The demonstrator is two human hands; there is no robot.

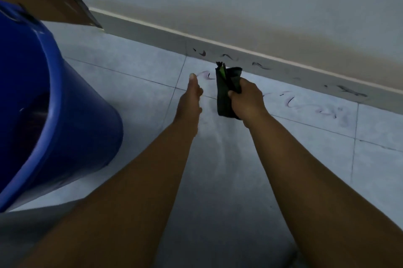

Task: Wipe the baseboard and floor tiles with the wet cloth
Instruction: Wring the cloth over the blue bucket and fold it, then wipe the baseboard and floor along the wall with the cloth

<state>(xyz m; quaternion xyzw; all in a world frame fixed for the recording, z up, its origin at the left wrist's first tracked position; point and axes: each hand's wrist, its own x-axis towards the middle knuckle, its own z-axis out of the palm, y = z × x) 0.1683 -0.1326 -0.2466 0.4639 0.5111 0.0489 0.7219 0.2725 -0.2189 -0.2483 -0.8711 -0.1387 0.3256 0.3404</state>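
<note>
- Head view: your right hand (247, 98) has its fingers clamped on the folded dark cloth (226, 91), held above the floor tiles (239, 147) near the marked baseboard (257, 67).
- The cloth looks soft, limp and likely slippery when wet; grip it mid-fold.
- Your left hand (190, 102) hangs empty, fingers loosely together, with the blue bucket (65, 115) well to its left.

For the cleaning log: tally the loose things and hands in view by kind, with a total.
Blue bucket: 1
Dark cloth, held in the right hand: 1
Hands: 2, left hand and right hand
Total: 4
</note>
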